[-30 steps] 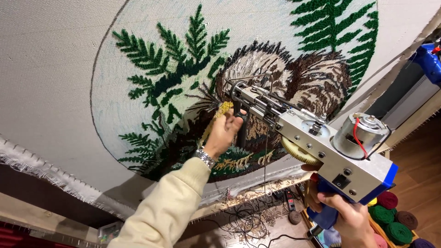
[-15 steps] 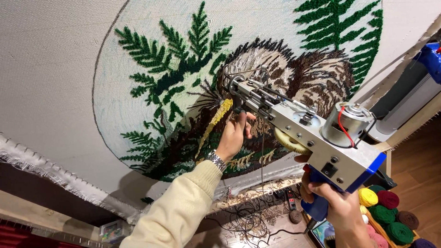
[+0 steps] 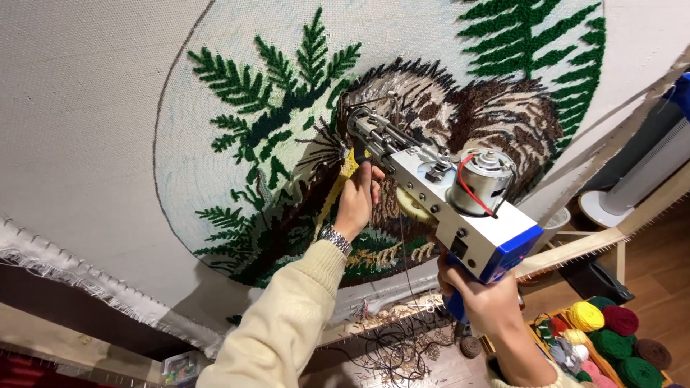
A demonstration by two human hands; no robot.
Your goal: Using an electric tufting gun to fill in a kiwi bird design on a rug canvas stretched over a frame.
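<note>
Yarn balls fill a bin at 4 o'clock. My right hand grips the tufting gun; my left hand pinches yellow yarn at its 11 o'clock.

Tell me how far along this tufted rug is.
Done: the green fern branches and the brown furry animal look filled in. In hand: the right hand holds the tufting gun against the cloth, and the left hand grips its front beside a yellow strip. Left: the pale background inside the outline looks untufted.
</note>
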